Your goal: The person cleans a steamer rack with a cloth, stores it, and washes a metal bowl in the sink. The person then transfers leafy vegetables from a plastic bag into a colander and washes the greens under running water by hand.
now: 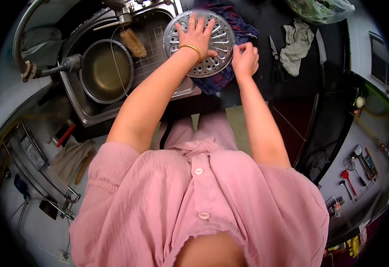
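A round perforated metal steamer rack lies over a dark blue and red patterned cloth, beside the sink. My left hand, with a gold bangle at the wrist, rests flat on the rack with its fingers spread. At the rack's right rim, my right hand has its fingers curled and the thumb against the edge. The fingertips there are partly hidden. Cloth shows beyond the rack's right and lower edges.
On the left, the sink holds a metal pot of liquid and a brush. Right of my hands lie scissors, a grey rag and a knife. A plastic bag of greens sits at the back.
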